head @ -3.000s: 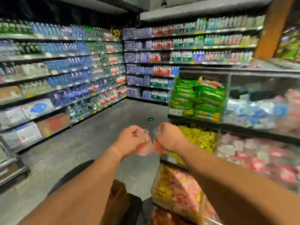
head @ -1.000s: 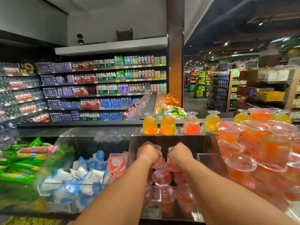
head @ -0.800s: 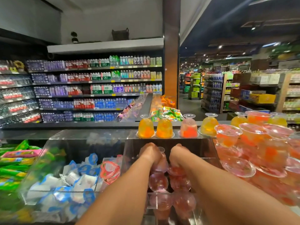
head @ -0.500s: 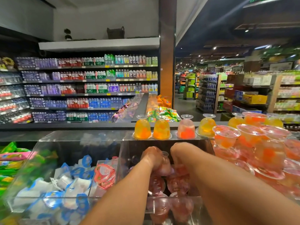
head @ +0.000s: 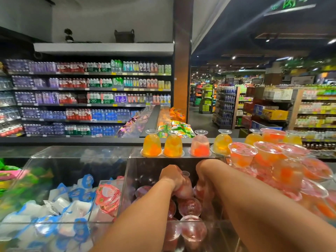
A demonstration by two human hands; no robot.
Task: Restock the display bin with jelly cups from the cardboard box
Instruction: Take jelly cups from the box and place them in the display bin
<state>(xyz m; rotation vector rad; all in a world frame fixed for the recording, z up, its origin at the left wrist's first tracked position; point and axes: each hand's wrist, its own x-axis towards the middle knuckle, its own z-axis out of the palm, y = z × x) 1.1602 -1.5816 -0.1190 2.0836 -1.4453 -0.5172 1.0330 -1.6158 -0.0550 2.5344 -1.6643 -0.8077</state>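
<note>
Both my hands are down inside the clear bin [head: 127,179], mid compartment. L hand [head: 172,176] is curled round a pink jelly cup [head: 184,190], cup's clear foot poking out past the knuckles. R hand [head: 203,171] is bent down over the wrist w/ fingers [head: 204,190] wrapped on a reddish cup [head: 199,189] just beside the L one; most of that grip is hidden behind the wrist. The two held cups sit near touching.

Under the hands there's a pile of red cups [head: 189,206] filling the compartment floor up to the front wall [head: 200,223]. Room is tight: L divider is close to my L forearm, R side is taken by my R forearm, front edge cuts across below both arms. Open air is only above the pile, toward the back wall.

Back ledge [head: 181,158] carries a row of upturned cups [head: 151,143], orange, orange, pink, yellow, standing apart from each other, right at the bin's rear edge. R of the bin, a heap of orange cups [head: 267,155] rises above rim height, pressing near my R arm. L compartment holds blue-white packets [head: 72,202] w/ a pink-lid cup [head: 108,198] leaning on the divider. Box isn't in view.
</note>
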